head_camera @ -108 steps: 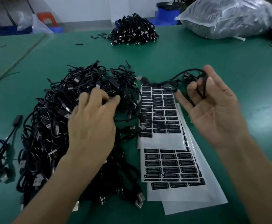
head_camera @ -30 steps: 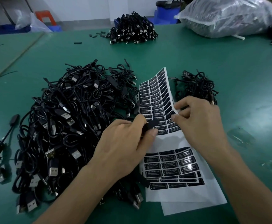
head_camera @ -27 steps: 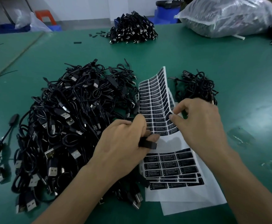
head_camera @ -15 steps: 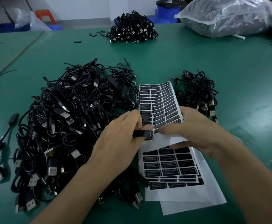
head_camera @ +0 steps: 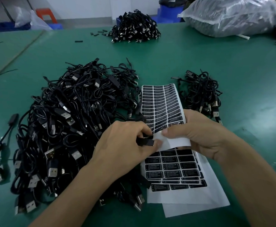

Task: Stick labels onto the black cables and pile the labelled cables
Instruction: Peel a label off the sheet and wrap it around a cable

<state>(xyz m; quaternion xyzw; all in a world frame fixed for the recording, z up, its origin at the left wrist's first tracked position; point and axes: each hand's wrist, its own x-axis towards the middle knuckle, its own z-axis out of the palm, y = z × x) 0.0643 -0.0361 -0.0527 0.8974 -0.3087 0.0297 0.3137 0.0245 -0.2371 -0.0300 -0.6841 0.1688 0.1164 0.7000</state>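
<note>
Head view: my left hand [head_camera: 122, 145] pinched one cable [head_camera: 146, 142], my right hand [head_camera: 198, 136] gripped the label sheet [head_camera: 163, 105]; small pile [head_camera: 201, 94] seemingly labelled, large heap [head_camera: 68, 128] not yet.

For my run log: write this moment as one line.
left hand: pinches cable | right hand: holds label sheet | small pile: right of sheet

Dim, cool light falls from above. The label sheet [head_camera: 162, 105] casts a soft shadow on the lower sheets [head_camera: 175, 167] just below it. Left of it the cable heap [head_camera: 71, 122] sinks to near-black, its plugs glinting. Right of it the green table [head_camera: 242, 128] shows faint sheen. Far behind it, the plastic bag [head_camera: 232, 15] glares pale; frame edges bow, wide-angle
</note>
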